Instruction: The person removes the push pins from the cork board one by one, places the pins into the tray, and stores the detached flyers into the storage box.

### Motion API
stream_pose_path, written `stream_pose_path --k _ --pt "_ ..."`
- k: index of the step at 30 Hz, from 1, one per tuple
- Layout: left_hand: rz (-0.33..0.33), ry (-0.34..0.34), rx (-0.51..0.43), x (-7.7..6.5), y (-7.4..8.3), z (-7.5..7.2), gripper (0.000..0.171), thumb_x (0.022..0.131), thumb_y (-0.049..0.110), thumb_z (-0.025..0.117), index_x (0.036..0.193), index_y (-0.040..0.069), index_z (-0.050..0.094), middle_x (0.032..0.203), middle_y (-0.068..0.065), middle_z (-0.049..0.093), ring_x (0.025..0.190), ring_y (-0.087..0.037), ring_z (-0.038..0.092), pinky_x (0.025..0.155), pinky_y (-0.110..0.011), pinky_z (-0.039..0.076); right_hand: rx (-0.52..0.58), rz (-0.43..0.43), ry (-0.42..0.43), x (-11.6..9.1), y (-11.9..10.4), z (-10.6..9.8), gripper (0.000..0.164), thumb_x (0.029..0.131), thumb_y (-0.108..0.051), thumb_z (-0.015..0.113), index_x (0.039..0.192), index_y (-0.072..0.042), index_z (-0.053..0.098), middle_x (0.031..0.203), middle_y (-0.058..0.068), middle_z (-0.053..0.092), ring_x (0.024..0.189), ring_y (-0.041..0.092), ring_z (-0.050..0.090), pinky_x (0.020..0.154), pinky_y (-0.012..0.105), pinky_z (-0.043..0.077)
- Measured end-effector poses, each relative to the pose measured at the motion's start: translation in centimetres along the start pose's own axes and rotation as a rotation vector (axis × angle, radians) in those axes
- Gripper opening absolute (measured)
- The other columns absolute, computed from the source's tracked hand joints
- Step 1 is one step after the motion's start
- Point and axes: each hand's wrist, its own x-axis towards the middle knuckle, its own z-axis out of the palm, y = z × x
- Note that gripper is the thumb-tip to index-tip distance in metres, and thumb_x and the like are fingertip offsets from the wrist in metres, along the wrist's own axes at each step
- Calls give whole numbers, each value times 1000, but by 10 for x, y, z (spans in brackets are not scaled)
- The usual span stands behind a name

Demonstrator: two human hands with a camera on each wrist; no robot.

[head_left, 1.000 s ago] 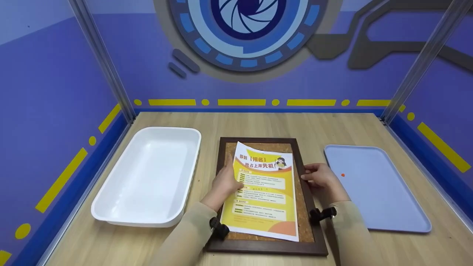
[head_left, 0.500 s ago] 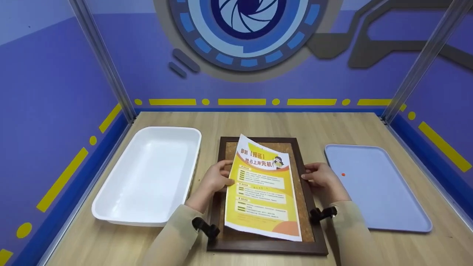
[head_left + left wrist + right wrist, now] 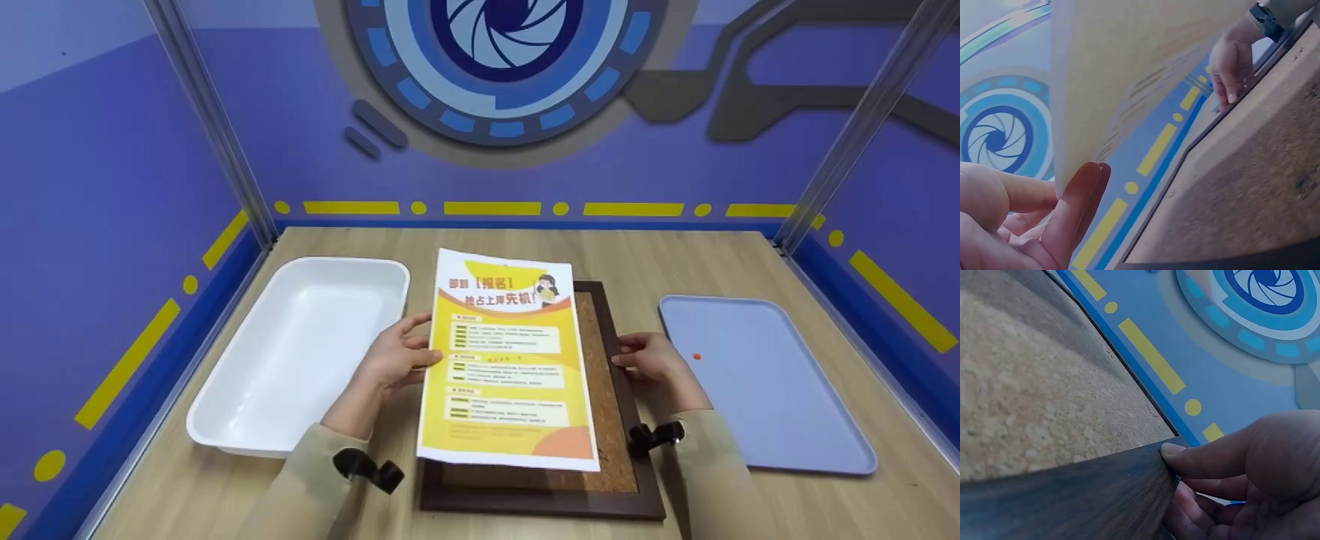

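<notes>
A yellow and white printed poster [image 3: 506, 375] is raised over the left and middle part of a cork board [image 3: 611, 442] with a dark brown wooden frame. My left hand [image 3: 390, 360] pinches the poster's left edge between thumb and fingers. In the left wrist view the sheet [image 3: 1123, 56] hangs clear of the cork, its back toward the camera. My right hand [image 3: 651, 361] grips the right side of the board's frame, thumb on top and fingers below, as the right wrist view shows at the wooden frame [image 3: 1100, 495]. The poster hides most of the board's far left.
A deep white tray [image 3: 401, 300] stands to the left on the wooden table [image 3: 487, 251]. On the right lies a flat light-blue tray [image 3: 780, 390] with a small orange-red dot [image 3: 697, 356] on it. Purple-blue panels [image 3: 300, 135] wall in the back and sides.
The left hand has drawn the poster left and up off the board, exposing more cork along the right side. My right hand has stayed in place on the frame.
</notes>
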Motion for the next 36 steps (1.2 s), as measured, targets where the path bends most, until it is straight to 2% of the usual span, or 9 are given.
stream_pose_path --k 7,14,21,25,33,36 --pt "-31 17 -34 -11 13 -44 70 95 -8 63 157 16 40 134 -22 67 94 -23 76 72 -32 65 -17 2 10 -1 1 0 60 94 -6 71 145 15 46 131 27 61 93 9 59 70 21 55" --pt "-80 48 -50 -17 23 -92 71 100 -2 60 162 19 33 136 -15 65 97 -19 75 76 -31 64 8 25 14 -1 2 -2 58 95 -5 71 145 13 48 131 25 61 95 11 60 73 22 56" --pt "-127 30 -38 -17 24 -135 74 102 -1 56 165 18 23 121 -4 68 94 -16 74 75 -28 63 45 33 8 -1 3 0 59 95 -4 70 146 13 46 130 24 61 93 9 61 74 24 58" --pt "-171 13 -62 -16 23 -161 76 102 -3 54 166 17 19 110 1 70 92 -15 73 76 -28 63 23 36 12 -1 3 -1 59 95 -5 70 146 12 46 132 25 60 95 11 61 74 25 58" --pt "-230 71 103 -12 18 -203 72 103 -2 51 166 12 18 97 4 74 87 -16 77 81 -33 65 -27 12 21 -2 2 -1 59 95 -6 69 145 14 46 137 32 57 103 16 61 74 24 56" --pt "-250 81 114 -9 16 -214 71 104 -3 47 166 11 17 93 4 74 85 -17 77 80 -33 65 -21 9 21 -3 2 0 58 96 -6 69 145 14 46 135 31 58 102 16 61 75 24 56"
